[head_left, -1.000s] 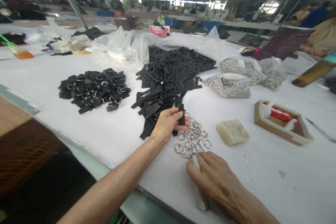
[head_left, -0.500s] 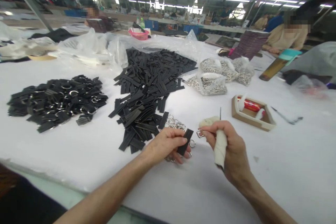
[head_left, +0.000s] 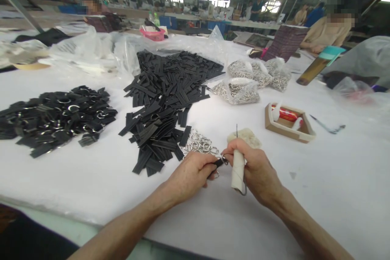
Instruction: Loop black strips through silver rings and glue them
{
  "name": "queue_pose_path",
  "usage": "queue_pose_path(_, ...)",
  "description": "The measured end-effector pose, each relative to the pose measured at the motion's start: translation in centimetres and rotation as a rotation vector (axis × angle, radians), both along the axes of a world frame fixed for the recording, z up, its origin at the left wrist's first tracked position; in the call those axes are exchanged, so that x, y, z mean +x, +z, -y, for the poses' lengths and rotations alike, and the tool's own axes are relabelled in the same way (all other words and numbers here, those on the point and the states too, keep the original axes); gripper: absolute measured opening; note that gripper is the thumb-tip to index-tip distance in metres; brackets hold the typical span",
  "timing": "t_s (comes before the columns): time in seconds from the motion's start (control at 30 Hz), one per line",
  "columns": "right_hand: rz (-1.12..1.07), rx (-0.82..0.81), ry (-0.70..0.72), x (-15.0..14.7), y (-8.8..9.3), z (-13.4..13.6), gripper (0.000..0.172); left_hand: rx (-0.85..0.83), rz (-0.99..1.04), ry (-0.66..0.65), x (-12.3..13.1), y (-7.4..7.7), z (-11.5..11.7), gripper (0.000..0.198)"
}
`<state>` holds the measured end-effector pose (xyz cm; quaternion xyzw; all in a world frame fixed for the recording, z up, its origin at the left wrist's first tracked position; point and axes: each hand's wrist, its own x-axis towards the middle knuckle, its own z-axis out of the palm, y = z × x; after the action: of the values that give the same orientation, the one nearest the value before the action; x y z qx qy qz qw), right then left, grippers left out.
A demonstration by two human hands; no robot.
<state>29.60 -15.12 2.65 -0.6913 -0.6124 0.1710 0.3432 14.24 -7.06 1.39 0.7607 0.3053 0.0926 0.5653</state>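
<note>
Centrally, a black strip [head_left: 218, 163] is pinched by fingers of the left hand [head_left: 189, 174]; a white-wrapped tool [head_left: 238, 169] is gripped by the right hand [head_left: 260, 168], beside loose rings [head_left: 199, 143].

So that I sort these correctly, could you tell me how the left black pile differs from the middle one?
The left pile shows metal rings glinting among its pieces; the middle pile is plain strips. The left pile's pieces look shorter; the middle pile's lie long and flat. The middle pile looks larger than the left pile. Both are black and lie on the white table.
</note>
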Motion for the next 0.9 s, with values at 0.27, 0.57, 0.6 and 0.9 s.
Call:
queue_pose_path(0.27, -0.075, -0.037, 0.027, 0.4, 0.6, 0.0, 0.005, -0.228, 0.145, 0.039, 0.1, 0.2, 0.5, 0.036)
queue_pose_path(0.57, 0.000, 0.339, 0.073, 0.1, -0.2, 0.4, 0.013, -0.765, 0.399, 0.247, 0.0, 0.0, -0.5, 0.030)
queue_pose_path(0.6, 0.057, 0.371, 0.152, -0.2, -0.2, 0.3, 0.014, -0.796, 0.425, 0.286, 0.0, 0.0, -0.6, 0.025)
queue_pose_path(0.9, 0.433, 0.586, 0.348, -1.9, -1.3, -0.8, 0.016, -1.053, 0.539, 0.495, 0.3, -0.3, -0.5, 0.019)
